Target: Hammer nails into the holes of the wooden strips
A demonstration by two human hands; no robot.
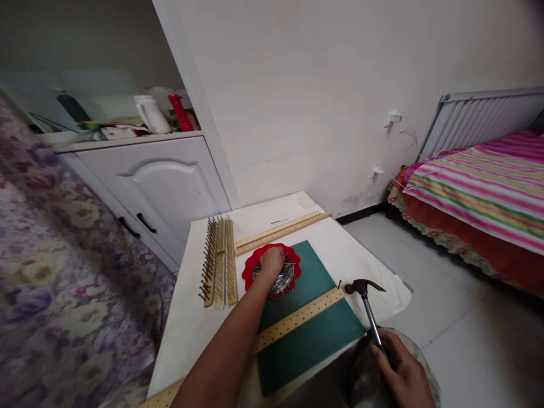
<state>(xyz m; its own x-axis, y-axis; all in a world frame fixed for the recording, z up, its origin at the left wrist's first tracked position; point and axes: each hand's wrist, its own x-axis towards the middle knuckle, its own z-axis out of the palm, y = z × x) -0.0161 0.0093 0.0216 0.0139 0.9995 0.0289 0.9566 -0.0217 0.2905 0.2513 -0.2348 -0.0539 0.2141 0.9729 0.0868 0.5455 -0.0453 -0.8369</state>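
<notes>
My left hand [272, 260] reaches into a scalloped red bowl [249, 274] of loose nails [285, 276]. Its fingers are curled down among them, and whatever they grip is hidden. In my right hand [400, 362] is the handle of a claw hammer [368, 300], its head just off the right end of a perforated wooden strip [300, 318]. One nail [339, 284] stands upright at that end of the strip. Beneath the strip lies a green mat [280, 368], and the bowl overlaps the mat's far left part.
Wooden strips with rows of nails [208, 266] lie left on the white table [181, 334]. More perforated strips [276, 232] lie along the back, near two thin loose pieces. A floral curtain [80, 283] hangs left; a bed [480, 187] stands right.
</notes>
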